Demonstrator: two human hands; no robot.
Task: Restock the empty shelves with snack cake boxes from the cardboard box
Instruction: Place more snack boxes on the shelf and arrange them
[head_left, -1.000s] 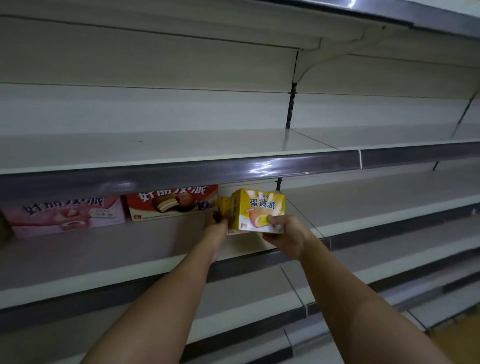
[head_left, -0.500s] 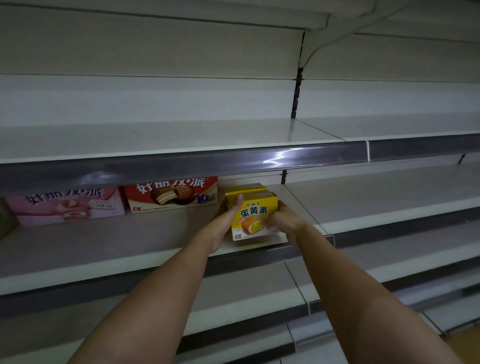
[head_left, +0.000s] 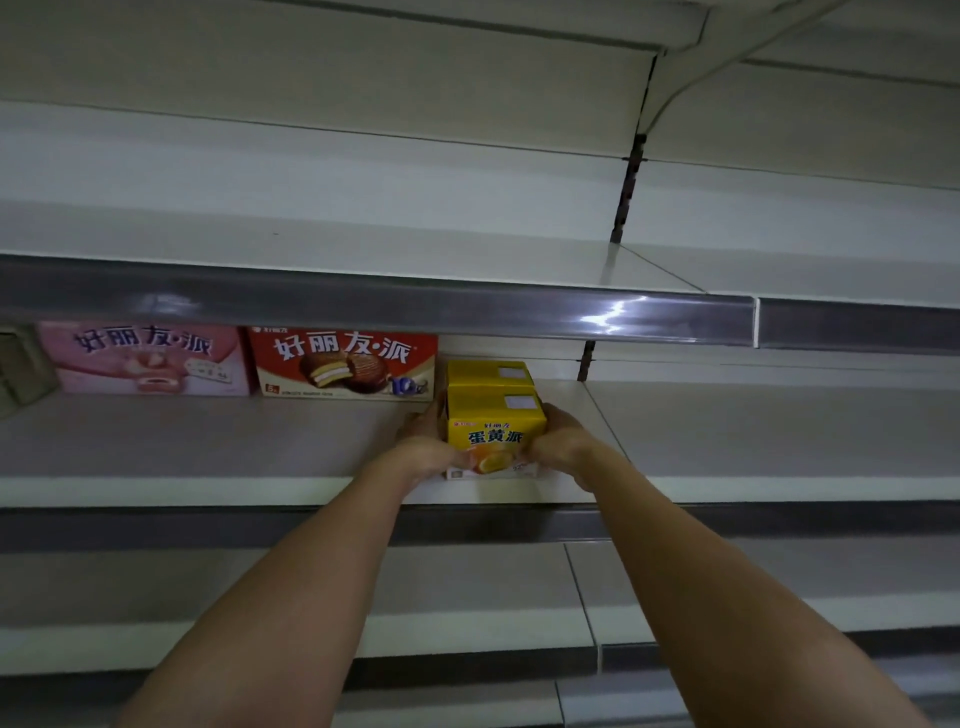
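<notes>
A yellow snack cake box (head_left: 494, 418) stands on the middle shelf (head_left: 208, 441), right in front of a second yellow box (head_left: 488, 373). My left hand (head_left: 428, 449) grips its left side and my right hand (head_left: 563, 441) grips its right side, with my thumbs over the lower front face. To the left, at the back of the same shelf, stand a red chocolate pie box (head_left: 343, 364) and a pink pie box (head_left: 145, 358). The cardboard box is out of view.
The upper shelf (head_left: 311, 244) hangs just above the boxes, with a grey price rail (head_left: 363, 306) along its front edge. A dark upright post (head_left: 628, 192) divides the bays. The bay to the right (head_left: 779, 431) and the lower shelves (head_left: 467, 587) carry nothing.
The yellow box went from held in the air at the shelf edge to standing on the shelf in front of the other yellow box. Both hands now clasp its sides.
</notes>
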